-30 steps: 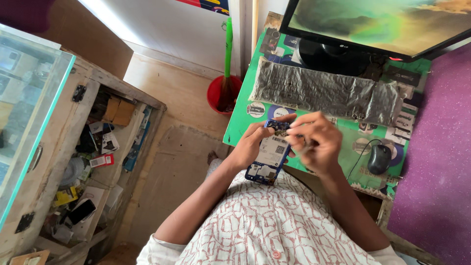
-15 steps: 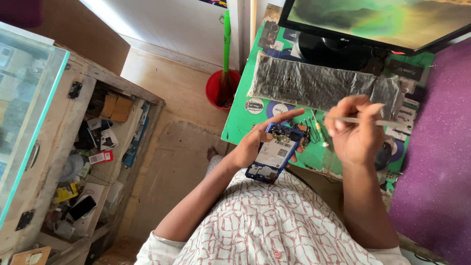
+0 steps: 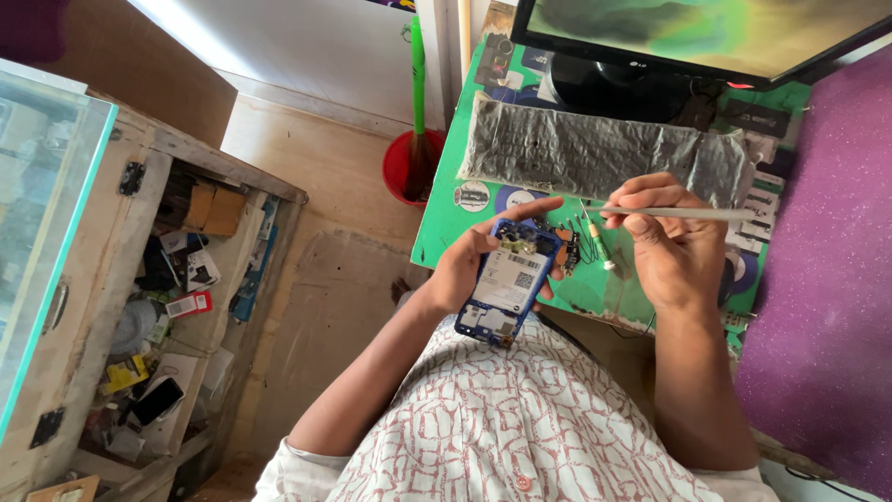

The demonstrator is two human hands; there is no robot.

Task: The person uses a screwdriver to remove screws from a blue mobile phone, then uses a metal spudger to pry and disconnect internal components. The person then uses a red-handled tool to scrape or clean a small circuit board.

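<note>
The opened blue smartphone with its back cover off and a white label on its battery (image 3: 509,281) sits tilted above the near edge of the green-topped desk (image 3: 444,232), held in the person's left hand (image 3: 465,270), whose fingers (image 3: 537,208) wrap around its top and side. Just right of the phone, the right hand (image 3: 676,244) hovers apart from it, its fingers (image 3: 641,197) pinched on a thin pale metal tool (image 3: 688,213) that lies level and points back towards the phone. Small loose parts and fine wires (image 3: 587,244) lie on the desk between phone and right hand. Beyond the phone lies a keyboard wrapped in crinkled grey plastic (image 3: 595,151), and behind that stands a flat black monitor (image 3: 688,37). Left of the phone, on the floor, a red bucket with a green-handled brush (image 3: 409,158) stands, and farther left a wooden cabinet with a glass top (image 3: 139,279) holds cluttered boxes.
</note>
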